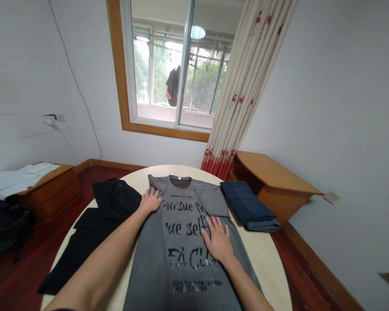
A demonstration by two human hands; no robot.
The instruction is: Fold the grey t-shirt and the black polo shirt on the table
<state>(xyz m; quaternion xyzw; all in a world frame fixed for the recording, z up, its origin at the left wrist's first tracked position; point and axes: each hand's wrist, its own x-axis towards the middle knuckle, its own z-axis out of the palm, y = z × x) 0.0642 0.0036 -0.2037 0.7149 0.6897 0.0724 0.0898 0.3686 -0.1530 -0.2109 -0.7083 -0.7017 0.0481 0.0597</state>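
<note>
A grey T-shirt (152,259) with black lettering lies front up, its collar toward the window. Both of its sleeves are turned inward over the chest. My left hand (151,201) rests flat near the left shoulder, fingers spread on the folded sleeve. Lower down on the other side, my right hand (218,239) presses flat on the shirt below the right sleeve, its fingers apart. Neither hand grips the cloth. The shirt's bottom hem is out of view.
The round pale table (275,268) carries a heap of black clothing (106,220) at left and folded dark blue jeans (248,203) at right. A wooden desk (272,172) stands behind the jeans. A low wooden cabinet (52,185) with papers and a black bag (9,224) are at far left.
</note>
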